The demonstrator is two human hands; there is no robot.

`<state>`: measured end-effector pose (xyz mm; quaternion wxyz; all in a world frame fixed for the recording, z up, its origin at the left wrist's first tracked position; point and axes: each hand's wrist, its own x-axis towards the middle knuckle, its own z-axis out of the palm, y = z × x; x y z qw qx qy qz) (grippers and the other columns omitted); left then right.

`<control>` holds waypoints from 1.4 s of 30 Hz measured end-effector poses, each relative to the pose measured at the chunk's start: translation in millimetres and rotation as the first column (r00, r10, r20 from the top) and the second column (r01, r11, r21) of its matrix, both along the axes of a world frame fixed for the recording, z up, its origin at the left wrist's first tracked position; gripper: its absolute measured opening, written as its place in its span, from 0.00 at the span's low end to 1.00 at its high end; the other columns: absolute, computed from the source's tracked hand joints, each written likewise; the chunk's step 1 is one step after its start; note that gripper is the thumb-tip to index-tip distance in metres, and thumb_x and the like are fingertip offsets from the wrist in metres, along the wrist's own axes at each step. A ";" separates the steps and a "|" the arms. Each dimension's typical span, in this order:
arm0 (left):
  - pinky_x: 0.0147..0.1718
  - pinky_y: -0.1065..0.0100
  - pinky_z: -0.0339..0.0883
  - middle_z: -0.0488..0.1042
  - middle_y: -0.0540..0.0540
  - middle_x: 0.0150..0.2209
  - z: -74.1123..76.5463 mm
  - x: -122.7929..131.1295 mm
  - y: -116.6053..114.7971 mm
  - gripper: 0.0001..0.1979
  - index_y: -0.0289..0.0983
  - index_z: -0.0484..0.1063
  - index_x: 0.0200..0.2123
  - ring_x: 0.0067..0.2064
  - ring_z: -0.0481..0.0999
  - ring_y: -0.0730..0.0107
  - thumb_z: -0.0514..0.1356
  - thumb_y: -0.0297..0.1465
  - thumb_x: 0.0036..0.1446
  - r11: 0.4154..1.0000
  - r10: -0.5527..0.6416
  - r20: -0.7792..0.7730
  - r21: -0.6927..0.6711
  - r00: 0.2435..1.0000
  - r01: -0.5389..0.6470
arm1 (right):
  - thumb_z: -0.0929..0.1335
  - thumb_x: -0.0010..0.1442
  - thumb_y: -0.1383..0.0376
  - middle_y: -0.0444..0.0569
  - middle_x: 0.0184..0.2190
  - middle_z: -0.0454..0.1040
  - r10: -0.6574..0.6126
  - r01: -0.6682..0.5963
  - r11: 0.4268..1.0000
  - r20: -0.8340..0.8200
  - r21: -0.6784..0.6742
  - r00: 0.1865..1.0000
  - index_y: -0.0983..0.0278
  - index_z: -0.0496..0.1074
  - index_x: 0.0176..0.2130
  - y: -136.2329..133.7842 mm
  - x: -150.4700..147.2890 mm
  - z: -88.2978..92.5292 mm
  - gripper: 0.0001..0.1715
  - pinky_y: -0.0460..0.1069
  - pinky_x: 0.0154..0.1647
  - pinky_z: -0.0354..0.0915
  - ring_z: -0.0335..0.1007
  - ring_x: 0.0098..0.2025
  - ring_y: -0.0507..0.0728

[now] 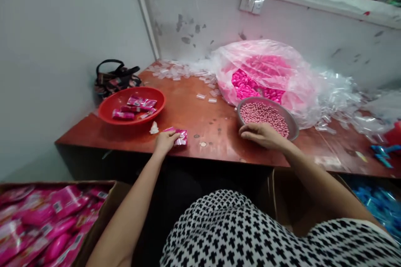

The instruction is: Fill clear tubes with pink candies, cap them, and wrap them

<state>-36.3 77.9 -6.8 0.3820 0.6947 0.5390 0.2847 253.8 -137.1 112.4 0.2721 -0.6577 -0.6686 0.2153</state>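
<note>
My left hand [165, 142] is closed on a shiny pink packet [181, 137] near the table's front edge. A crumpled white scrap [154, 128] lies just left of that hand. At the front rim of a grey bowl [293, 127] is my right hand [261, 134], its fingers curled together and pointing left. Whether anything is in those fingers is hidden. Small round pink beads [265, 113] fill the bowl. To the left, a red basin [108, 110] holds several pink packets [140, 102].
Behind the bowl sits a large clear bag [225, 62] of bright pink pieces. Clear plastic pieces [175, 71] lie along the back and right of the brown table [188, 104]. A dark handbag [115, 79] stands at left. Below, a carton [115, 196] holds pink packets; blue items [379, 204] lie lower right.
</note>
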 end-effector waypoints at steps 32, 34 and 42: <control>0.45 0.56 0.66 0.67 0.37 0.57 30.2 194.2 132.7 0.22 0.39 0.65 0.57 0.55 0.69 0.50 0.45 0.27 0.63 0.907 -0.165 -0.705 0.166 0.690 0.387 | 0.59 0.61 0.72 0.63 0.49 0.73 0.328 -0.086 0.932 0.717 -0.353 0.615 0.70 0.69 0.51 336.8 62.2 -73.7 0.20 0.53 0.45 0.67 0.71 0.50 0.64; 0.52 0.54 0.62 0.57 0.37 0.65 18.5 205.5 162.6 0.26 0.38 0.56 0.63 0.61 0.61 0.49 0.47 0.26 0.62 0.919 -0.168 -0.683 0.153 0.711 0.364 | 0.58 0.63 0.70 0.64 0.50 0.73 0.322 -0.064 0.929 0.706 -0.365 0.630 0.69 0.68 0.53 342.4 66.4 -88.4 0.21 0.54 0.46 0.67 0.71 0.51 0.64; 0.50 0.58 0.63 0.72 0.37 0.50 -16.9 216.5 212.7 0.15 0.37 0.74 0.46 0.54 0.69 0.52 0.59 0.36 0.58 0.893 -0.251 -0.551 0.186 0.796 0.410 | 0.61 0.61 0.66 0.65 0.44 0.76 0.252 0.040 0.920 0.665 -0.391 0.704 0.72 0.73 0.45 335.7 72.7 -82.9 0.17 0.51 0.42 0.66 0.74 0.46 0.64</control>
